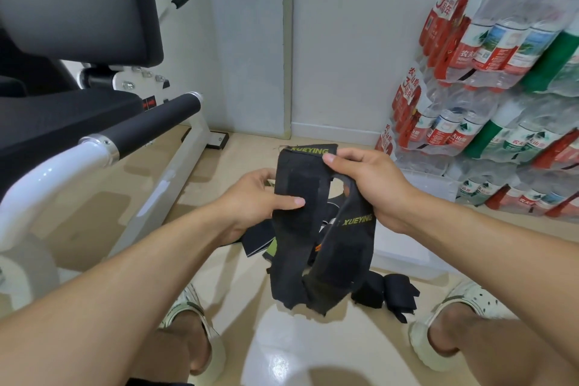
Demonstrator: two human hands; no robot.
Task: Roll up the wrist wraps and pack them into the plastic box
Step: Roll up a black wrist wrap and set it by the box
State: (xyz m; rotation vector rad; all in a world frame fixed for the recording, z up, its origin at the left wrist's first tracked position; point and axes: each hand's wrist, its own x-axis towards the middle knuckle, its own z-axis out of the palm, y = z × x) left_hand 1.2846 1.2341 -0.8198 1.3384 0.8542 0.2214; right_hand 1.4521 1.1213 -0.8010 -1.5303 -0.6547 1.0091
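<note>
Your left hand pinches black wrist wrap at mid-length, thumb on front. Your right hand grips its upper end. Wrap hangs unrolled above floor. Rolled wraps lie on floor beside plastic box.

Beige floor bears rolled wraps beside plastic box.
</note>
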